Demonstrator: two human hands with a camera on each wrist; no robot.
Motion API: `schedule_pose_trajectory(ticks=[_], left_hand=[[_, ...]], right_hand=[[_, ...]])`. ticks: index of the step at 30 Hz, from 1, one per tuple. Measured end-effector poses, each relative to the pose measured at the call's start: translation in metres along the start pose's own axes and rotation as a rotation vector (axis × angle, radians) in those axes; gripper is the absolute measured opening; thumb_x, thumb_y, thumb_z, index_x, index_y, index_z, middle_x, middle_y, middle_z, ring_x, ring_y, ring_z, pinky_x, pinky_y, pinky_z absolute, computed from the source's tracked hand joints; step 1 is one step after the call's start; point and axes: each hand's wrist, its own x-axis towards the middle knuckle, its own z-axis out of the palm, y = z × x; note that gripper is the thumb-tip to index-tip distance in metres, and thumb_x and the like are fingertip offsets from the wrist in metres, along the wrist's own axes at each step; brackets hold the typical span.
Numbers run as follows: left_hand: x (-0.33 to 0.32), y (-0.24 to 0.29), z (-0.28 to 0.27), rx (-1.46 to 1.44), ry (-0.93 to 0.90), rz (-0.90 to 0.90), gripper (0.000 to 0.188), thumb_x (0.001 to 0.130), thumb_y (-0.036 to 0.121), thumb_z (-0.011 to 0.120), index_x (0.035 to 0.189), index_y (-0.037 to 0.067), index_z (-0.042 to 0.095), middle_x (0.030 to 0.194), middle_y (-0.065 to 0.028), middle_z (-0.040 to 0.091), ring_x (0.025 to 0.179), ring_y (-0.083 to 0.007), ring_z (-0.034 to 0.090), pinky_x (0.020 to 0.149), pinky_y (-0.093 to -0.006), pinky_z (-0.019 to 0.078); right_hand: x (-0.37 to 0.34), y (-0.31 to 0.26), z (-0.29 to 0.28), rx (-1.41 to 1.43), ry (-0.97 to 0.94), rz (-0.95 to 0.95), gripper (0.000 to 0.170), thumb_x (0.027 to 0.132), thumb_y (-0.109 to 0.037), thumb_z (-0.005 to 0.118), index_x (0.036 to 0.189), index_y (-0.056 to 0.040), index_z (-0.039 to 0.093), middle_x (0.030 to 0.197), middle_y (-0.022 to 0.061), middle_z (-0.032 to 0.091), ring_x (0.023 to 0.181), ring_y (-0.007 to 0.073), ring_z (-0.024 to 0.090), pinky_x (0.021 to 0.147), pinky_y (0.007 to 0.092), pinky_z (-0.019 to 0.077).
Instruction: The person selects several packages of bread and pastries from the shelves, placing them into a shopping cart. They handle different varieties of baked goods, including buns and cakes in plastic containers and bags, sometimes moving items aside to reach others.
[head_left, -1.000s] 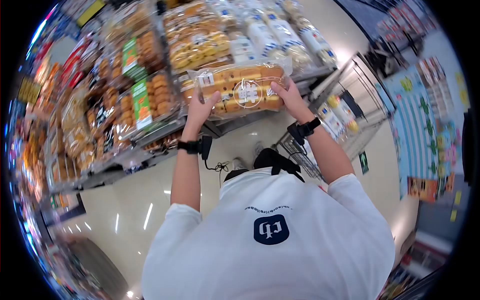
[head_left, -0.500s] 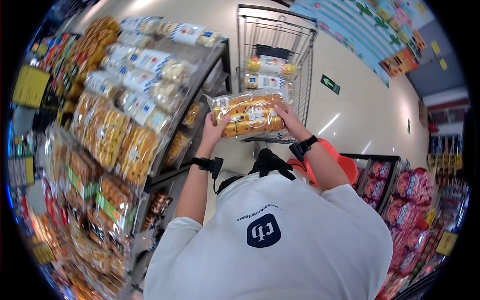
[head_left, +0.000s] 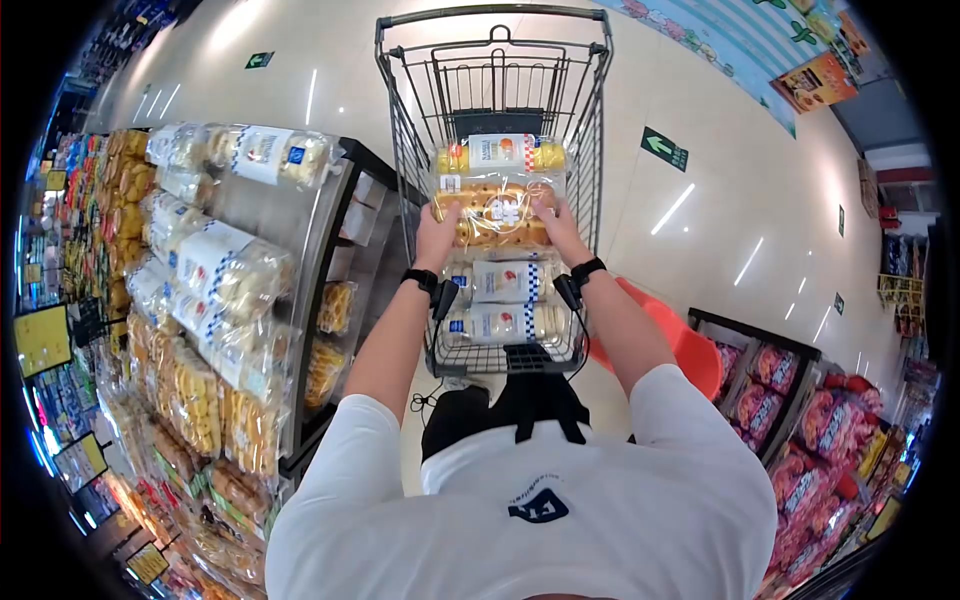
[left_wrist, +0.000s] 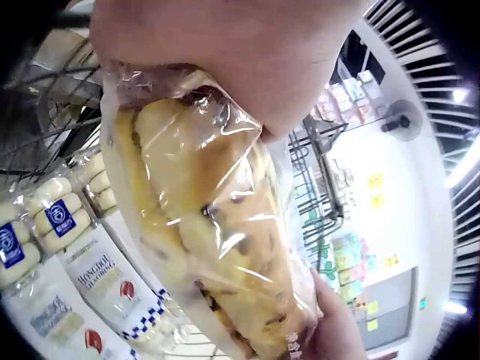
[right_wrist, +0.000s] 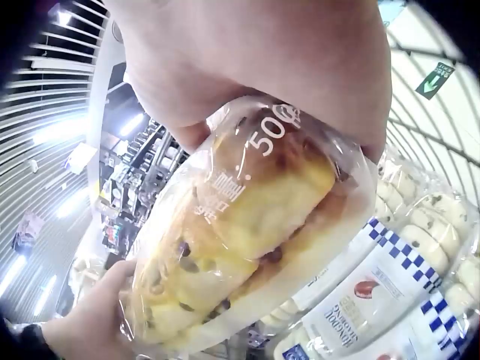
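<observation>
1. Left grip point(head_left: 435, 238) and right grip point(head_left: 562, 232) each close, thumb bent, round one end of a bread bag point(head_left: 490, 208).
2. The bag is glossy, crinkled clear film with white print; inside sits a rounded, golden-brown loaf flecked with dark bits.
3. It is over the wire cart point(head_left: 490, 10), between a yellow pack point(head_left: 495, 153) and bun packs point(head_left: 505, 282); contact underneath cannot be told.
4. The buns are pale, plump, under blue-checked labels.
5. Leftward, a flat grey shelf point(head_left: 255, 205) bears filmed bread.
</observation>
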Motion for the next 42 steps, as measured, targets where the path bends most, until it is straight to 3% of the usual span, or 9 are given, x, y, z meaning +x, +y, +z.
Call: schedule_pose_trajectory(ticks=[5, 10, 11, 13, 23, 27, 29, 36, 42], left_hand=[[0.069, -0.026, 0.023, 0.158, 0.155, -0.064, 0.064, 0.089, 0.047, 0.060, 0.127, -0.003, 0.048, 0.116, -0.0242, 0.062, 0.111, -0.0353, 0.058, 0.093, -0.0386, 0.0443], [0.084, -0.065, 0.045, 0.430, 0.240, 0.117, 0.059, 0.094, 0.029, 0.055, 0.143, 0.003, 0.034, 0.136, -0.0283, 0.044, 0.126, -0.0419, 0.042, 0.101, -0.0435, 0.0378], [0.080, -0.053, 0.044, 0.435, 0.237, 0.100, 0.059, 0.094, 0.029, 0.055, 0.143, 0.003, 0.034, 0.136, -0.0283, 0.044, 0.126, -0.0419, 0.042, 0.101, -0.0435, 0.0378], [0.080, -0.035, 0.044, 0.865, 0.251, 0.637, 0.057, 0.093, 0.025, 0.057, 0.143, 0.008, 0.037, 0.139, -0.0251, 0.041, 0.131, -0.0393, 0.037, 0.104, -0.0474, 0.0347], [0.112, -0.071, 0.059, 0.902, 0.024, 0.551, 0.060, 0.096, 0.044, 0.045, 0.147, 0.014, 0.035, 0.154, -0.0144, 0.025, 0.143, -0.0361, 0.015, 0.115, -0.0528, 0.0111], [0.112, -0.059, 0.043, 0.718, -0.049, 0.623, 0.054, 0.088, 0.033, 0.060, 0.135, 0.009, 0.049, 0.137, -0.0189, 0.048, 0.130, -0.0380, 0.040, 0.110, -0.0513, 0.0240], [0.078, -0.003, 0.013, 0.429, 0.015, 0.598, 0.042, 0.076, 0.007, 0.065, 0.116, 0.001, 0.058, 0.116, -0.0197, 0.058, 0.113, -0.0361, 0.053, 0.099, -0.0442, 0.0405], [-0.080, 0.008, -0.091, 0.351, 0.130, 0.510, 0.031, 0.088, 0.013, 0.055, 0.117, 0.003, 0.056, 0.106, -0.0163, 0.058, 0.106, -0.0342, 0.051, 0.094, -0.0434, 0.0410], [-0.231, -0.054, -0.217, 0.535, 0.308, 0.496, 0.025, 0.083, 0.008, 0.058, 0.108, 0.006, 0.062, 0.099, -0.0114, 0.060, 0.101, -0.0305, 0.053, 0.091, -0.0415, 0.0409]], right_hand=[[0.102, 0.085, 0.031, -0.031, 0.096, -0.106, 0.061, 0.084, -0.044, 0.069, 0.115, 0.0062, 0.052, 0.100, 0.0141, 0.058, 0.088, 0.0204, 0.057, 0.079, 0.0335, 0.0472], [0.103, 0.085, 0.051, -0.538, 0.401, -0.388, 0.072, 0.083, -0.037, 0.069, 0.132, 0.0069, 0.038, 0.133, 0.0282, 0.039, 0.124, 0.0439, 0.037, 0.104, 0.0508, 0.0288], [0.096, 0.073, 0.050, -0.542, 0.389, -0.374, 0.072, 0.083, -0.037, 0.069, 0.132, 0.0069, 0.038, 0.133, 0.0282, 0.039, 0.124, 0.0439, 0.037, 0.104, 0.0508, 0.0288], [0.090, 0.054, 0.049, -0.864, 0.386, -0.711, 0.062, 0.086, -0.033, 0.064, 0.134, -0.0009, 0.043, 0.141, 0.0252, 0.036, 0.132, 0.0424, 0.031, 0.106, 0.0543, 0.0256], [0.102, 0.069, 0.067, -1.169, 0.150, -0.696, 0.050, 0.091, -0.042, 0.053, 0.134, -0.0171, 0.051, 0.141, 0.0132, 0.044, 0.136, 0.0388, 0.031, 0.107, 0.0622, 0.0209], [0.101, 0.049, 0.060, -1.234, 0.014, -0.650, 0.045, 0.088, -0.034, 0.055, 0.128, -0.0151, 0.055, 0.132, 0.0122, 0.052, 0.127, 0.0353, 0.042, 0.103, 0.0579, 0.0302], [0.102, 0.060, 0.054, -1.131, 0.023, -0.769, 0.045, 0.084, -0.028, 0.058, 0.126, -0.0094, 0.056, 0.125, 0.0150, 0.056, 0.120, 0.0356, 0.047, 0.102, 0.0536, 0.0324], [-0.015, 0.019, 0.063, -1.100, -0.051, -0.775, 0.048, 0.091, -0.022, 0.056, 0.133, -0.0013, 0.044, 0.141, 0.0236, 0.039, 0.127, 0.0416, 0.038, 0.106, 0.0527, 0.0271], [-0.100, 0.038, 0.108, -1.047, -0.260, -0.855, 0.037, 0.085, -0.017, 0.061, 0.119, -0.0030, 0.056, 0.125, 0.0212, 0.050, 0.118, 0.0399, 0.044, 0.100, 0.0503, 0.0322]])
